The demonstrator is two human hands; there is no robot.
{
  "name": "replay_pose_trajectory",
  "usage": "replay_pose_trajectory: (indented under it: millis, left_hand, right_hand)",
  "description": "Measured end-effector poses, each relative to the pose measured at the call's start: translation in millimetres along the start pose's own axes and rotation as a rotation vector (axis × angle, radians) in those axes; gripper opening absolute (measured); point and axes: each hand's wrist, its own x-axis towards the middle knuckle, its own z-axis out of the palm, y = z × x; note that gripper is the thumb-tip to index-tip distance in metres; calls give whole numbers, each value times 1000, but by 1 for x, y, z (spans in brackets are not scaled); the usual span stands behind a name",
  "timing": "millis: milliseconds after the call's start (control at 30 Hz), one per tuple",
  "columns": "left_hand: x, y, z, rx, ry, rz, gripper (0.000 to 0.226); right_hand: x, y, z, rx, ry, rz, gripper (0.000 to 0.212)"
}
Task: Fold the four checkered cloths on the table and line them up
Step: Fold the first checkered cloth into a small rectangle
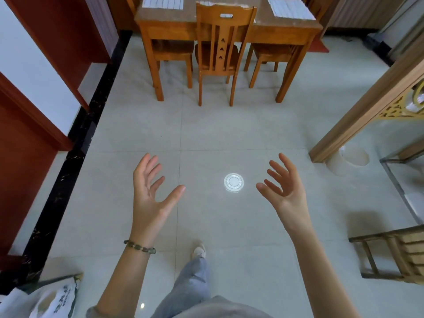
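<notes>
Floor [229,134] of pale tiles, wooden table [259,21] ahead bearing checkered cloths [290,8]

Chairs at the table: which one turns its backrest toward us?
The middle chair: its backrest faces the camera. The left chair and right chair sit tucked under the table, only seats and legs showing.
</notes>
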Motion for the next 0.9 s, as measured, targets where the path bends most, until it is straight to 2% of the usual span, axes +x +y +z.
replay_pose_trajectory:
  millis: [500, 900]
  left_hand:
    - [230, -18, 58, -27, -71, 16, 87]
    - [454, -37, 169, -19, -12, 36, 84]
  right_hand:
    - [220, -16, 40, 16, 52, -15, 73]
    - [471, -23, 25, 29, 34, -36, 72]
